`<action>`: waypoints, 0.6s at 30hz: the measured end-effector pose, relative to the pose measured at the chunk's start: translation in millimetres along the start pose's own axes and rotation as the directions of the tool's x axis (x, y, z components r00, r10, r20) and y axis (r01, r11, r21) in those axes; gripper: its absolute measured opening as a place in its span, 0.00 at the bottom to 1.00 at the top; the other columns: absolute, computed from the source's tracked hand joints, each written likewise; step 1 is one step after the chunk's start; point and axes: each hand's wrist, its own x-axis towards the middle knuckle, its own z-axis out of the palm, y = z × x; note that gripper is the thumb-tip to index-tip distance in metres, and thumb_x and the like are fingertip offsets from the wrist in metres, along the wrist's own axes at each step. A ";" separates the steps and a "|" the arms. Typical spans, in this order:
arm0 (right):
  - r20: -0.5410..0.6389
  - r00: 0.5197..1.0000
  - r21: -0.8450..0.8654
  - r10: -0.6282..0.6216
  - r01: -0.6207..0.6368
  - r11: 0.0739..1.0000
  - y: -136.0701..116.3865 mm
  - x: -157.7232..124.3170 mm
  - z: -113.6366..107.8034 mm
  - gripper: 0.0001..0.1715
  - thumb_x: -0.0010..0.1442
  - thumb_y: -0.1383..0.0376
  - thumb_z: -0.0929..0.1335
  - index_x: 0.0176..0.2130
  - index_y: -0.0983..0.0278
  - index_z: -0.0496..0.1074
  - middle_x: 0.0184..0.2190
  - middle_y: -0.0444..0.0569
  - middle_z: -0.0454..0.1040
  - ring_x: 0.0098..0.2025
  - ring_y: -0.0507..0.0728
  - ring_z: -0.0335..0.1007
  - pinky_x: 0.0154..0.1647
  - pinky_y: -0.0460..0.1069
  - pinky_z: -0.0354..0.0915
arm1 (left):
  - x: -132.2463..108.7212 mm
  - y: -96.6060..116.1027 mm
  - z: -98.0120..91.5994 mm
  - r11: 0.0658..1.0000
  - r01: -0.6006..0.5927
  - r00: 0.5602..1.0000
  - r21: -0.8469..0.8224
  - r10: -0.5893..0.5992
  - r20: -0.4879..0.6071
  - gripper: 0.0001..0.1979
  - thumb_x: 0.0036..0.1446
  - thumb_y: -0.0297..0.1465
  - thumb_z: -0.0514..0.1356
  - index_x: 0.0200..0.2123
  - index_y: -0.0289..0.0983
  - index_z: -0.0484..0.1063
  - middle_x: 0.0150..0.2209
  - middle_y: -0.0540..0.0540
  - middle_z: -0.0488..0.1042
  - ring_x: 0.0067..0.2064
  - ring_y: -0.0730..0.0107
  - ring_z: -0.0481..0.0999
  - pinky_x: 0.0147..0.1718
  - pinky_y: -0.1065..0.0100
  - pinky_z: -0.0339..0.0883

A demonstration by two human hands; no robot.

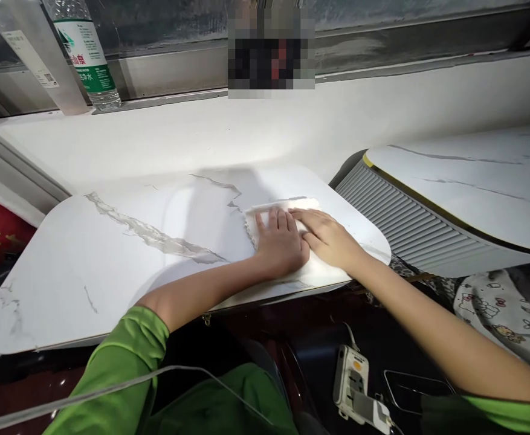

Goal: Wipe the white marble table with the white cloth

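Note:
A cream-white cloth [321, 273] lies spread on the right part of a white marble-patterned tabletop [124, 260]. My left hand [280, 243] rests flat on it, fingers stretched out and pointing away from me. Close beside it, my right hand [327, 237] also presses on the cloth with its fingers extended toward the left. The two hands touch or nearly touch near the thumbs. Part of the cloth is hidden beneath both hands.
On the sill at the back left stand a labelled water bottle [87, 60] and a taller clear container [42, 66]. A second marbled top with a ribbed side [414, 211] is at right. Below lie a power strip [352, 380] and a phone-like object [416, 389]; a white cable [124, 382] crosses in front.

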 end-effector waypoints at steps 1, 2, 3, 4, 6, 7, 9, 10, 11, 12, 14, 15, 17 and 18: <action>0.000 1.000 0.009 0.007 -0.007 1.000 8.7 7.4 0.3 0.29 0.59 0.68 0.59 0.57 0.64 0.71 0.57 0.54 0.74 0.61 0.65 0.68 0.63 0.67 0.62 | 10.7 -1.1 1.5 1.000 0.003 1.000 0.005 -0.003 -0.010 0.32 0.67 0.33 0.44 0.69 0.19 0.49 0.71 0.30 0.51 0.72 0.46 0.47 0.69 0.40 0.38; -0.001 1.000 0.016 0.014 -0.014 1.000 17.6 15.1 0.9 0.28 0.59 0.68 0.59 0.56 0.64 0.71 0.57 0.54 0.74 0.60 0.65 0.68 0.63 0.67 0.62 | 21.8 -2.5 2.6 1.000 0.006 1.000 0.008 -0.005 -0.019 0.32 0.67 0.33 0.43 0.69 0.20 0.50 0.71 0.30 0.51 0.72 0.46 0.48 0.69 0.40 0.39; -0.004 1.000 0.021 0.021 -0.021 1.000 26.3 23.1 2.0 0.28 0.59 0.68 0.59 0.56 0.64 0.71 0.57 0.54 0.74 0.60 0.65 0.68 0.63 0.67 0.62 | 33.2 -4.3 3.4 1.000 0.009 1.000 0.010 -0.008 -0.026 0.31 0.67 0.33 0.43 0.69 0.20 0.50 0.70 0.31 0.52 0.72 0.47 0.48 0.69 0.41 0.39; -0.009 1.000 0.026 0.026 -0.026 0.999 34.7 31.3 3.5 0.28 0.58 0.68 0.59 0.56 0.64 0.72 0.57 0.54 0.74 0.60 0.65 0.68 0.63 0.66 0.62 | 44.8 -6.7 3.9 1.000 0.013 0.999 0.010 -0.012 -0.031 0.31 0.67 0.33 0.43 0.69 0.21 0.51 0.70 0.31 0.52 0.72 0.47 0.49 0.69 0.41 0.39; -0.023 0.999 0.032 0.033 -0.032 0.999 50.7 48.6 7.7 0.29 0.57 0.68 0.59 0.56 0.64 0.72 0.56 0.54 0.75 0.60 0.65 0.69 0.63 0.66 0.62 | 67.9 -13.0 4.0 1.000 0.023 0.999 0.001 -0.023 -0.036 0.30 0.68 0.33 0.42 0.69 0.23 0.51 0.71 0.33 0.53 0.72 0.48 0.49 0.69 0.42 0.39; -0.030 0.999 0.031 0.039 -0.038 0.999 58.1 57.7 10.2 0.29 0.57 0.69 0.59 0.55 0.64 0.72 0.56 0.53 0.75 0.59 0.66 0.69 0.63 0.66 0.62 | 79.4 -16.9 3.7 1.000 0.026 0.999 -0.006 -0.026 -0.033 0.30 0.68 0.33 0.42 0.69 0.24 0.52 0.71 0.34 0.53 0.72 0.49 0.49 0.69 0.43 0.39; -0.035 0.998 0.022 0.057 -0.056 0.998 71.9 76.2 15.4 0.29 0.56 0.68 0.59 0.55 0.64 0.73 0.55 0.54 0.76 0.58 0.66 0.70 0.62 0.66 0.62 | 102.2 -25.9 2.9 0.999 0.031 0.999 -0.021 -0.031 -0.015 0.30 0.68 0.32 0.41 0.69 0.24 0.51 0.71 0.35 0.53 0.72 0.51 0.48 0.70 0.45 0.37; -0.033 0.997 0.014 0.066 -0.066 0.998 78.4 85.7 17.9 0.29 0.56 0.68 0.59 0.55 0.65 0.73 0.55 0.54 0.76 0.58 0.66 0.70 0.62 0.65 0.63 | 113.4 -30.9 2.5 0.999 0.033 0.999 -0.028 -0.033 -0.006 0.31 0.67 0.32 0.41 0.69 0.24 0.50 0.71 0.35 0.52 0.73 0.52 0.47 0.70 0.46 0.37; -0.030 0.997 0.005 0.075 -0.075 0.997 84.5 95.1 20.3 0.29 0.56 0.68 0.59 0.55 0.65 0.73 0.55 0.54 0.76 0.58 0.67 0.70 0.61 0.65 0.63 | 124.5 -36.2 2.2 0.999 0.034 0.999 -0.035 -0.034 0.002 0.31 0.67 0.32 0.41 0.70 0.24 0.49 0.71 0.35 0.52 0.73 0.53 0.46 0.70 0.46 0.36; -0.027 0.996 -0.005 0.081 -0.082 0.997 90.2 104.5 22.6 0.29 0.56 0.68 0.59 0.55 0.65 0.72 0.55 0.54 0.76 0.58 0.67 0.70 0.61 0.65 0.63 | 135.2 -41.7 1.9 0.998 0.036 0.999 -0.041 -0.036 0.007 0.31 0.67 0.32 0.40 0.70 0.24 0.49 0.71 0.35 0.51 0.73 0.54 0.46 0.70 0.47 0.34; -0.018 0.996 -0.021 0.086 -0.086 0.996 100.3 122.9 27.1 0.29 0.57 0.68 0.59 0.56 0.65 0.72 0.55 0.55 0.76 0.57 0.67 0.70 0.59 0.64 0.64 | 155.4 -53.4 1.7 0.998 0.039 0.999 -0.048 -0.038 0.010 0.31 0.67 0.31 0.40 0.70 0.25 0.48 0.71 0.36 0.51 0.73 0.55 0.45 0.71 0.47 0.33; -0.014 0.996 -0.027 0.087 -0.087 0.996 104.5 131.7 29.5 0.29 0.57 0.68 0.59 0.56 0.65 0.71 0.54 0.55 0.76 0.57 0.68 0.70 0.59 0.63 0.64 | 164.6 -59.3 1.7 0.998 0.039 0.999 -0.049 -0.039 0.007 0.31 0.67 0.32 0.40 0.70 0.25 0.48 0.71 0.37 0.51 0.73 0.56 0.45 0.71 0.47 0.33; -0.010 0.996 -0.041 0.094 -0.094 0.995 111.3 148.2 34.4 0.29 0.57 0.68 0.59 0.56 0.66 0.71 0.53 0.56 0.76 0.55 0.68 0.70 0.57 0.63 0.65 | 180.9 -71.0 1.7 0.998 0.042 0.999 -0.048 -0.042 -0.004 0.31 0.67 0.32 0.40 0.70 0.27 0.49 0.71 0.38 0.52 0.73 0.57 0.47 0.71 0.48 0.33; -0.011 0.995 -0.048 0.101 -0.102 0.994 113.8 155.5 36.8 0.29 0.57 0.68 0.59 0.56 0.66 0.71 0.53 0.56 0.77 0.55 0.69 0.70 0.56 0.63 0.66 | 187.7 -76.3 1.7 0.998 0.044 0.999 -0.046 -0.045 -0.011 0.30 0.67 0.32 0.40 0.70 0.27 0.50 0.71 0.39 0.53 0.72 0.58 0.47 0.71 0.49 0.34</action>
